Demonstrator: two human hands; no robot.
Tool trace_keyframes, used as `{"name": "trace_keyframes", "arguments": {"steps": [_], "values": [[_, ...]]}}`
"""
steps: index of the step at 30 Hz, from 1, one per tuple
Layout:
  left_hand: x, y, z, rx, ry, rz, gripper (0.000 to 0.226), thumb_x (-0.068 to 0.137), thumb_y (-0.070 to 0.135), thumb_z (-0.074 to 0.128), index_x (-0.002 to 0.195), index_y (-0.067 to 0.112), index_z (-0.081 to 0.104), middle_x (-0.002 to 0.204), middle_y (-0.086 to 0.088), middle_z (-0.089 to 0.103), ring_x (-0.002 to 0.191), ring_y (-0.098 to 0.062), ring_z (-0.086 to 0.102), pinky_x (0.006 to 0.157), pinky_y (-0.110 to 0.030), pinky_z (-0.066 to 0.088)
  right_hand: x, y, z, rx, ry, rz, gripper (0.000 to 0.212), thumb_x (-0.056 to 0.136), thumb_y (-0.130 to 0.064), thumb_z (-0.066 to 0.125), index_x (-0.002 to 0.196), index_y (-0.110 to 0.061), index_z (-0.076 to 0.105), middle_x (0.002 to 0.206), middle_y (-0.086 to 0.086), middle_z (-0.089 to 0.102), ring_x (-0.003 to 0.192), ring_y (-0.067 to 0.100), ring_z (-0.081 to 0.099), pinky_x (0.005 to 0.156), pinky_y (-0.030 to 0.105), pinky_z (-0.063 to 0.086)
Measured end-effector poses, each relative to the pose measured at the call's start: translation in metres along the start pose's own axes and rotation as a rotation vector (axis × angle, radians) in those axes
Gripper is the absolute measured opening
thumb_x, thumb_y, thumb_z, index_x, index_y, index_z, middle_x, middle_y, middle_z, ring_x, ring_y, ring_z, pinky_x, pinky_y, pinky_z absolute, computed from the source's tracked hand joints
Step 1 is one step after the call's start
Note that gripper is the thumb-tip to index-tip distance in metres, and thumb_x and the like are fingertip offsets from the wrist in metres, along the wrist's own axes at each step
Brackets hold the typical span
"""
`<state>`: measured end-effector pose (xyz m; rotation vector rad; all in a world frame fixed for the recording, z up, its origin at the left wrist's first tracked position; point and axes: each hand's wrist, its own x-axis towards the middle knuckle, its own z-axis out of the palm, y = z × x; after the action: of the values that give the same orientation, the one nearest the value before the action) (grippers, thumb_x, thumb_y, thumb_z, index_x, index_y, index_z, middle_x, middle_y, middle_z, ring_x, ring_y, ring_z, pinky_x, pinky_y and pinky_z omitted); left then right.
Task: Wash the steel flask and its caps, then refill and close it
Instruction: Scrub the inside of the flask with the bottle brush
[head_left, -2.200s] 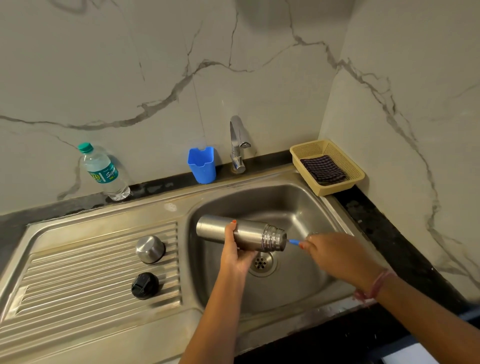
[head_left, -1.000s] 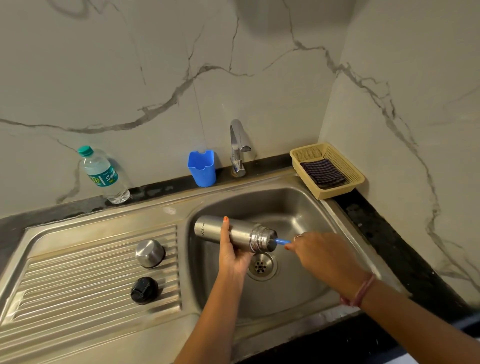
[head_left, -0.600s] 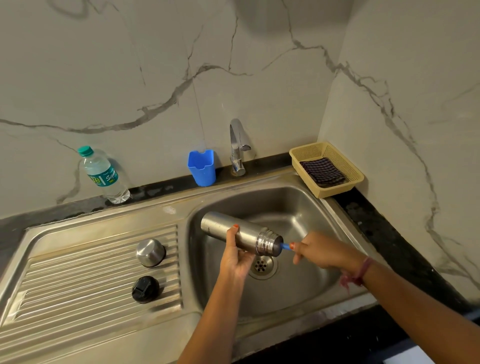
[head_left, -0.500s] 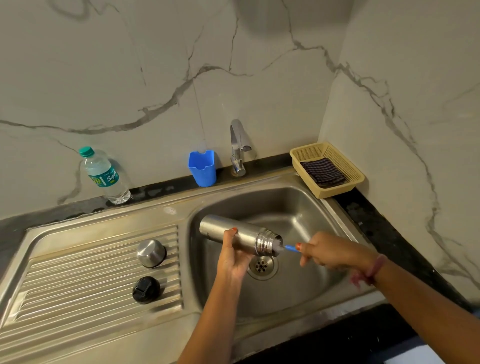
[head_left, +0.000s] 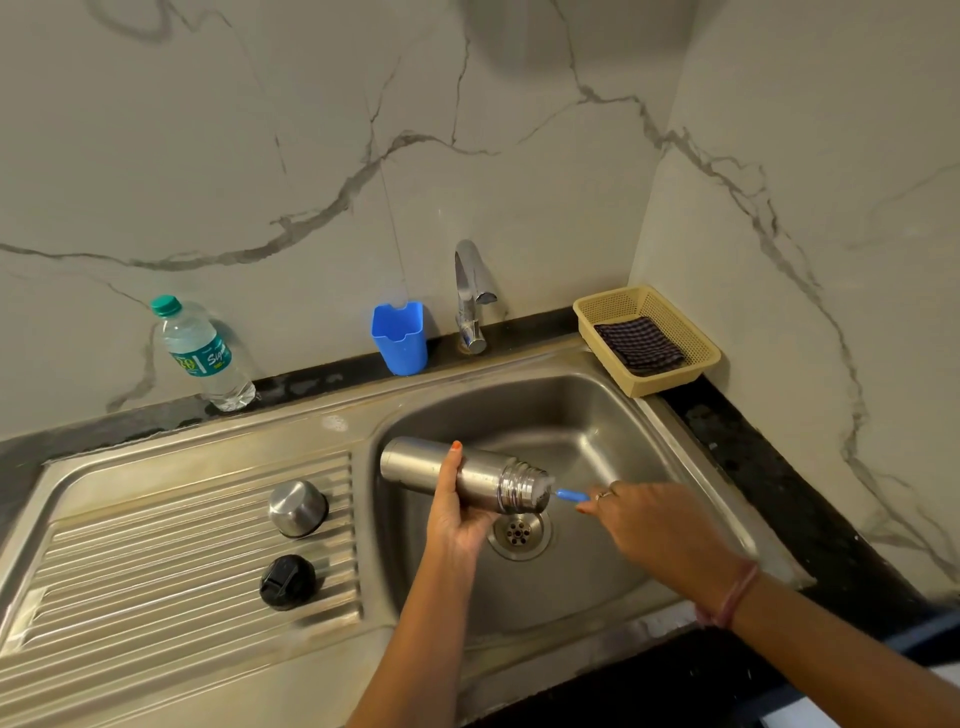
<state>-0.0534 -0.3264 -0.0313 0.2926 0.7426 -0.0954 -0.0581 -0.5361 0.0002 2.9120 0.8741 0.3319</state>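
One steel flask (head_left: 462, 475) lies on its side in the air above the sink basin (head_left: 587, 415), over the drain (head_left: 519, 532), its open threaded mouth pointing right and showing white foam. The left hand (head_left: 457, 514) cups it from below with the thumb curled over the top of the body. The right hand (head_left: 654, 525), just right of the mouth, pinches the one blue brush handle (head_left: 571, 494), whose far end goes into the flask's mouth. Two caps sit on the ribbed drainboard (head_left: 156, 561) left of the basin, well apart from the flask: one steel cup cap (head_left: 297, 508) standing mouth down nearer the back, and one black inner cap (head_left: 287, 581) nearer the front edge. Along the back edge of the counter stand one plastic water bottle (head_left: 202, 356) with a green lid towards the left, one blue plastic holder (head_left: 399, 338) near the middle, and one chrome tap (head_left: 470, 296) just beside it. At the back right corner rests one cream plastic basket (head_left: 696, 364) holding one dark checked cloth (head_left: 641, 345).
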Motion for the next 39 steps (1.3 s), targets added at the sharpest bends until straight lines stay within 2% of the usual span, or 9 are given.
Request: {"name": "trace_keyframes", "arguments": {"steps": [4, 7, 14, 17, 21, 26, 30, 34, 39], "values": [[-0.001, -0.004, 0.0, -0.005, -0.005, -0.006, 0.036, 0.086, 0.015, 0.074, 0.112, 0.006, 0.052, 0.111, -0.023, 0.065, 0.103, -0.04, 0.063, 0.088, -0.064, 0.048, 0.001, 0.002, -0.006, -0.033, -0.106, 0.056, 0.047, 0.099, -0.047, 0.033, 0.082, -0.02, 0.068, 0.049, -0.005, 0.045, 0.038, 0.012, 0.037, 0.037, 0.026, 0.035], [0.0, -0.01, 0.001, 0.044, 0.015, 0.002, 0.034, 0.085, 0.012, 0.073, 0.111, 0.003, 0.053, 0.111, -0.023, 0.065, 0.109, -0.038, 0.062, 0.098, -0.059, 0.047, 0.008, -0.007, -0.007, 0.331, -0.406, 0.276, 0.036, 0.1, -0.045, 0.036, 0.095, -0.021, 0.062, 0.069, -0.006, 0.055, 0.059, 0.012, 0.052, 0.057, 0.027, 0.042], [-0.002, -0.003, 0.001, 0.092, 0.013, 0.014, 0.033, 0.083, 0.011, 0.072, 0.109, 0.002, 0.053, 0.106, -0.02, 0.066, 0.101, -0.033, 0.064, 0.099, -0.055, 0.047, 0.014, 0.011, -0.028, 1.101, -0.87, 0.624, 0.034, 0.1, -0.042, 0.039, 0.096, -0.015, 0.059, 0.059, -0.007, 0.04, 0.039, 0.003, 0.03, 0.037, 0.016, 0.025], [-0.002, -0.003, 0.003, 0.093, 0.026, 0.007, 0.032, 0.084, 0.011, 0.072, 0.108, 0.002, 0.053, 0.105, -0.02, 0.066, 0.1, -0.034, 0.064, 0.097, -0.056, 0.048, 0.004, 0.016, -0.033, 0.945, -0.787, 0.517, 0.03, 0.093, -0.046, 0.053, 0.108, -0.02, 0.05, 0.07, -0.006, 0.048, 0.049, 0.003, 0.039, 0.043, 0.016, 0.032], [-0.005, -0.006, 0.006, 0.076, 0.036, -0.01, 0.031, 0.084, 0.011, 0.072, 0.107, 0.002, 0.052, 0.105, -0.022, 0.066, 0.096, -0.035, 0.064, 0.069, -0.054, 0.051, -0.006, 0.0, -0.015, 0.471, -0.344, 0.233, 0.016, 0.097, -0.036, 0.047, 0.094, -0.021, 0.052, 0.075, -0.008, 0.054, 0.063, 0.007, 0.053, 0.055, 0.02, 0.042], [-0.008, -0.007, 0.008, 0.072, 0.04, -0.023, 0.028, 0.085, 0.009, 0.072, 0.102, 0.002, 0.05, 0.102, -0.023, 0.064, 0.092, -0.037, 0.064, 0.069, -0.056, 0.049, -0.016, -0.011, 0.014, 0.066, -0.034, 0.047, 0.018, 0.081, -0.034, 0.07, 0.086, -0.018, 0.073, 0.059, -0.003, 0.056, 0.045, 0.011, 0.047, 0.041, 0.025, 0.037], [-0.006, -0.004, 0.006, 0.057, 0.031, -0.017, 0.035, 0.083, 0.01, 0.073, 0.11, 0.003, 0.051, 0.107, -0.022, 0.065, 0.097, -0.036, 0.064, 0.069, -0.055, 0.05, -0.005, -0.008, -0.001, 0.604, -0.437, 0.377, 0.029, 0.1, -0.038, 0.043, 0.099, -0.024, 0.068, 0.083, -0.005, 0.067, 0.067, 0.012, 0.06, 0.064, 0.029, 0.051], [-0.005, -0.001, 0.006, 0.047, 0.008, 0.012, 0.036, 0.083, 0.011, 0.072, 0.111, 0.003, 0.052, 0.104, -0.021, 0.067, 0.095, -0.034, 0.065, 0.068, -0.054, 0.051, 0.007, 0.017, -0.03, 1.321, -0.862, 0.677, 0.03, 0.101, -0.031, 0.043, 0.098, -0.009, 0.063, 0.059, -0.006, 0.04, 0.042, 0.004, 0.03, 0.038, 0.017, 0.027], [-0.005, -0.009, 0.008, 0.095, 0.012, 0.011, 0.038, 0.082, 0.011, 0.073, 0.111, 0.002, 0.05, 0.105, -0.022, 0.066, 0.095, -0.034, 0.066, 0.069, -0.051, 0.052, 0.008, 0.0, -0.023, 1.5, -0.883, 0.767, 0.033, 0.101, -0.03, 0.043, 0.107, -0.006, 0.065, 0.055, -0.007, 0.031, 0.039, 0.002, 0.02, 0.035, 0.015, 0.02]]}}
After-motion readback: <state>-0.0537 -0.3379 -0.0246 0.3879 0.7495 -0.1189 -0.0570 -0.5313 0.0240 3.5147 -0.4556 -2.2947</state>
